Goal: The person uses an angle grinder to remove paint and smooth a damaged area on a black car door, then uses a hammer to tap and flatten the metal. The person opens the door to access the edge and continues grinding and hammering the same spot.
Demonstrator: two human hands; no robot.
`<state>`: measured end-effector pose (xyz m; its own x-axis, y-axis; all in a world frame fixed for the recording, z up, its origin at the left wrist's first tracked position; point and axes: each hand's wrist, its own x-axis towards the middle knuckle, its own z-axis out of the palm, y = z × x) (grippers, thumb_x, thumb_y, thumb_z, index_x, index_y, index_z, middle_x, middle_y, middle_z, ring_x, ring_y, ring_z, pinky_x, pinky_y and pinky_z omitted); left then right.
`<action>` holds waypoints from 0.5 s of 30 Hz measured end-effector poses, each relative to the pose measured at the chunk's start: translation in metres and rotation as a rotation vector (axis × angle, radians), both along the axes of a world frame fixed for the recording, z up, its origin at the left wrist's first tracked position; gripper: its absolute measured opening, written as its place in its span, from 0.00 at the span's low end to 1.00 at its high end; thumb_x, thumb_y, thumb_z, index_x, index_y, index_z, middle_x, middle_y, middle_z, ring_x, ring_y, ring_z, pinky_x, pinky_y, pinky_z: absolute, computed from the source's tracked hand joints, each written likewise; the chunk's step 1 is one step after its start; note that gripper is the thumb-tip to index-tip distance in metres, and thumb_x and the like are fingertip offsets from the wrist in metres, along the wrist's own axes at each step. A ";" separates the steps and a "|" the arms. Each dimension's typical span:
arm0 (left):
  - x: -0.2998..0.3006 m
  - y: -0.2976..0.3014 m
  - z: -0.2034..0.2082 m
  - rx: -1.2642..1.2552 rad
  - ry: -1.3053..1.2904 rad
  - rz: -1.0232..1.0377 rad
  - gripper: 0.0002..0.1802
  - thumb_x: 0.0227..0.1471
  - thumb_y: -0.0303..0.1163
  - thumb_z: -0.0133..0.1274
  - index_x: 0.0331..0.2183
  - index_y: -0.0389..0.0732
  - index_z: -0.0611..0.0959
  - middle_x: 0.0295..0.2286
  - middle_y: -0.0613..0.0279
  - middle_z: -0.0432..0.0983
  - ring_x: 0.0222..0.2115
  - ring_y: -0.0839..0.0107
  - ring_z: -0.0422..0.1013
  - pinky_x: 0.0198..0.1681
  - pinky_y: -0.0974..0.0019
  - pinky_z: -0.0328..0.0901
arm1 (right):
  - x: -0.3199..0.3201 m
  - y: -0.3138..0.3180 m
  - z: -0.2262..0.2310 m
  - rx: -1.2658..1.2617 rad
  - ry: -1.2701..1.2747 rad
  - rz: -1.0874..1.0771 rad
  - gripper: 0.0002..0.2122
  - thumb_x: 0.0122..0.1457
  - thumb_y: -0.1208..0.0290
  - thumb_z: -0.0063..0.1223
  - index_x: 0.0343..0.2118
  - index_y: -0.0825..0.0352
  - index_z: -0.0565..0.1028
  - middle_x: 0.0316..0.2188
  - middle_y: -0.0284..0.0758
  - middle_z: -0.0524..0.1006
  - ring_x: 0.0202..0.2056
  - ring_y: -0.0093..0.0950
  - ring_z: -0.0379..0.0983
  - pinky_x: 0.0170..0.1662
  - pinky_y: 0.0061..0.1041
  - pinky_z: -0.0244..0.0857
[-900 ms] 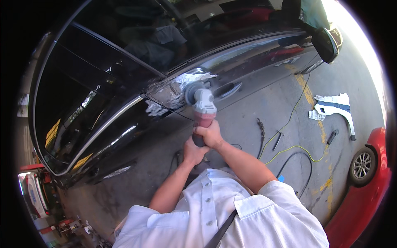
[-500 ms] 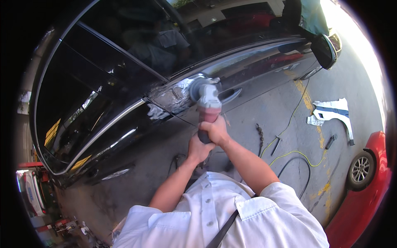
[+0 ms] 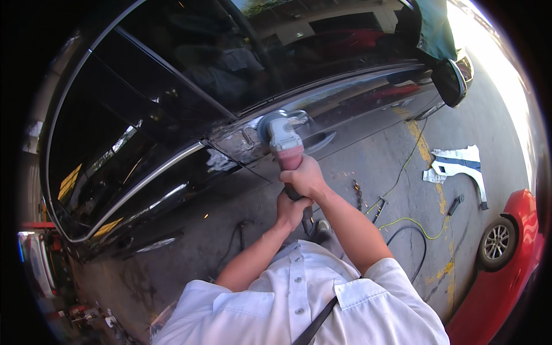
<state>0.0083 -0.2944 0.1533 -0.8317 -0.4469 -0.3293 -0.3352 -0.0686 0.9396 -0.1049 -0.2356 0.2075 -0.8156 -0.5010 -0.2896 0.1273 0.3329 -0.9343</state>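
Both my hands grip a red-and-grey angle grinder (image 3: 283, 135) with a black rear handle. My left hand (image 3: 292, 209) is wrapped round the rear end, near the cord. Farther forward, my right hand (image 3: 306, 176) closes round the body behind the red part. The grinder's round disc, smeared by motion, lies against or just over the scraped, bare-metal patch (image 3: 234, 144) on the side of a black car (image 3: 167, 155). The disc hides part of that patch. Just right of it is the door handle (image 3: 319, 141). A few orange sparks show near the car and floor.
A chain (image 3: 357, 194), a yellow-green hose (image 3: 411, 220) and a black cable (image 3: 424, 253) lie on the concrete floor to the right. Beyond them are a white fender panel (image 3: 460, 164) and a red car (image 3: 506, 270). A green cloth (image 3: 436, 31) hangs above the black car's side mirror (image 3: 450, 83).
The grinder's head has shifted slightly left and tilted, while my hands have moved right and a little down. Orange sparks now show near the car.
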 end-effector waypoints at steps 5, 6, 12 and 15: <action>-0.013 0.003 -0.004 0.134 0.041 -0.103 0.20 0.38 0.30 0.62 0.37 0.34 0.82 0.29 0.60 0.81 0.30 0.70 0.76 0.36 0.66 0.69 | -0.008 0.007 0.008 0.030 -0.008 -0.149 0.19 0.45 0.69 0.63 0.41 0.74 0.77 0.33 0.43 0.83 0.35 0.35 0.81 0.42 0.32 0.73; -0.009 0.006 -0.004 0.146 0.017 -0.019 0.20 0.38 0.30 0.62 0.38 0.34 0.82 0.30 0.60 0.82 0.32 0.70 0.77 0.37 0.66 0.69 | -0.007 0.006 0.009 0.090 0.046 0.007 0.21 0.45 0.68 0.64 0.42 0.74 0.77 0.36 0.45 0.83 0.38 0.38 0.81 0.45 0.33 0.73; 0.008 -0.005 0.000 0.191 0.058 -0.027 0.19 0.37 0.30 0.63 0.35 0.35 0.83 0.31 0.59 0.82 0.33 0.69 0.78 0.38 0.65 0.70 | 0.013 -0.011 0.023 0.094 0.044 -0.017 0.22 0.45 0.68 0.65 0.43 0.74 0.78 0.36 0.44 0.83 0.39 0.36 0.81 0.46 0.33 0.72; 0.008 -0.015 0.001 0.199 0.022 -0.081 0.18 0.37 0.29 0.62 0.35 0.34 0.83 0.30 0.58 0.82 0.32 0.68 0.78 0.39 0.66 0.70 | 0.013 -0.015 0.027 0.068 -0.047 -0.094 0.18 0.45 0.70 0.64 0.39 0.73 0.77 0.32 0.42 0.82 0.34 0.31 0.81 0.41 0.32 0.73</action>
